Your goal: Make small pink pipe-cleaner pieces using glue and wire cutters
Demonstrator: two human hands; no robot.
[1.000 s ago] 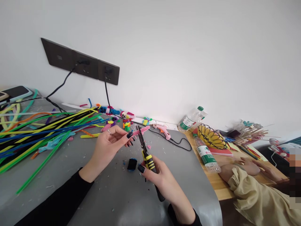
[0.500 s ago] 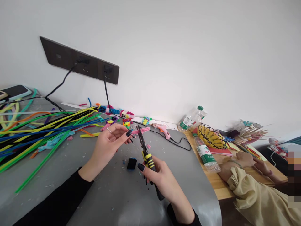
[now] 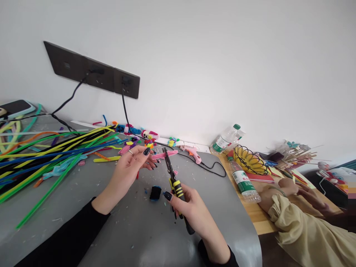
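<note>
In my right hand [image 3: 189,207], fingers wrapped round the grips, are pliers [image 3: 178,189] with yellow-and-black handles. Their jaws close across a short pink fuzzy pipe cleaner piece [image 3: 172,152]. My left hand [image 3: 135,163] is at that piece's left end, its thumb lifted off and its other fingers curled close beneath. Whether those fingers touch the piece is hard to tell. A small black fuzzy square [image 3: 155,193] with blue edges lies on the grey table mat [image 3: 125,230], left of the pliers.
Long pipe cleaners [image 3: 61,155] cover the left side. Small fuzzy figures [image 3: 150,134] and a pink glue gun [image 3: 192,152] with its cord lie along the wall. At right are bottles [image 3: 243,181], a yellow wire basket [image 3: 249,161] and another person's sleeve [image 3: 303,230] and hands.
My left thumb has shifted up and left, off the pink piece, uncovering its end. The pliers have stayed on the piece. At right, the other person's far hand has moved slightly.
</note>
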